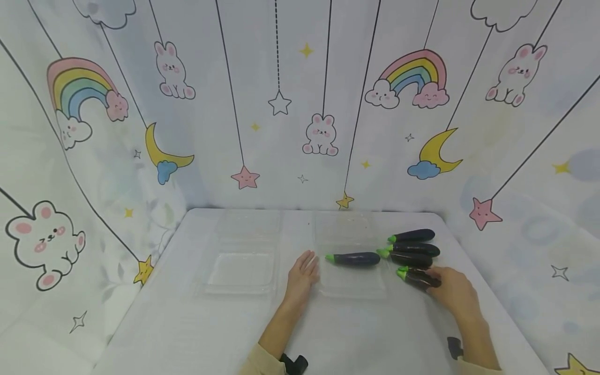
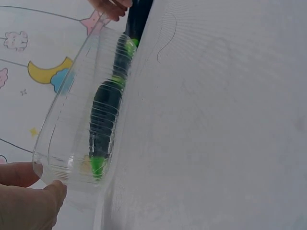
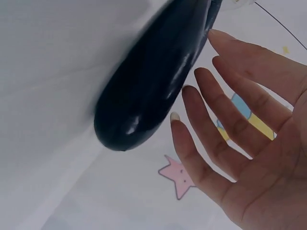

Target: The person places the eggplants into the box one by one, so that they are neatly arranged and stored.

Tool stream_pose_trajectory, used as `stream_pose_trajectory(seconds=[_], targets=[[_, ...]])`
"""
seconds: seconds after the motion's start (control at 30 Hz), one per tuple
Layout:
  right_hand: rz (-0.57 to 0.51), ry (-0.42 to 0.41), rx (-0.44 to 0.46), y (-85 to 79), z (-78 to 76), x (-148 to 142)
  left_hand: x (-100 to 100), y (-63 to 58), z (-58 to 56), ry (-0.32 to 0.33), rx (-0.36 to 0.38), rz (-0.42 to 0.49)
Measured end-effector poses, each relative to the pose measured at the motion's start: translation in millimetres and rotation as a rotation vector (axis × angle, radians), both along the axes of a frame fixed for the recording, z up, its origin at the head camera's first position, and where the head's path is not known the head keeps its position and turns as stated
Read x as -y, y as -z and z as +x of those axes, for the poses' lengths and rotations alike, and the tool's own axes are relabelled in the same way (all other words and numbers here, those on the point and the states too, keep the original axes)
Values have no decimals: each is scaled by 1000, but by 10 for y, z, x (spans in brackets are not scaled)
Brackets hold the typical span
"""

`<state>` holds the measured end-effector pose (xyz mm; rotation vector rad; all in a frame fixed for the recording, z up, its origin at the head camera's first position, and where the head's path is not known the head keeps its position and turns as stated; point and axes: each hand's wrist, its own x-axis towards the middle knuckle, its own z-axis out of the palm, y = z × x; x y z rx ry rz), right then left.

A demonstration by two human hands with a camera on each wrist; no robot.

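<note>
One dark eggplant (image 1: 358, 259) with a green stem lies in the right-hand clear plastic container (image 1: 352, 292). My left hand (image 1: 301, 278) is at the left side of this container, its fingers fairly straight; the left wrist view shows fingertips touching the end of the clear container (image 2: 72, 175). On the right, another eggplant (image 1: 419, 279) lies nearest my right hand (image 1: 453, 291). The right wrist view shows that eggplant (image 3: 144, 86) beside the spread, loosely bent fingers of the right hand (image 3: 249, 124), which are not wrapped around it. Whether the fingertips touch it I cannot tell.
Several more eggplants (image 1: 412, 249) lie in a group behind the right hand, close to the right container. A second clear container (image 1: 241, 289) stands on the left of the white table (image 1: 187, 333). A printed cloth backdrop (image 1: 281, 146) rises behind the table.
</note>
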<state>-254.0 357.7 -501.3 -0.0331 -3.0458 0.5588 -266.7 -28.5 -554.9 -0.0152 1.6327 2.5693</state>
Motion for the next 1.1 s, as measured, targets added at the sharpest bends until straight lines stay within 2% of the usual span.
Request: stream_pose_trajectory(seconds=[0.3,0.5,0.7,0.9,1.1], targets=[[10,5,-56,105,11,-53,4,7,-19,-6,-5,-14],[26,-4,-59,164,19,-92,1,4,-17,-8,-8,-22],[43,-38,-122,219,7,-122,0,12,-18,-12,-9,-21],[55,-49,-127,151,-10,-76,-7,11,-30,-16,10,-25],[52,-35,-107,32,-2,17,-7,20,-16,-18,-2,-17]])
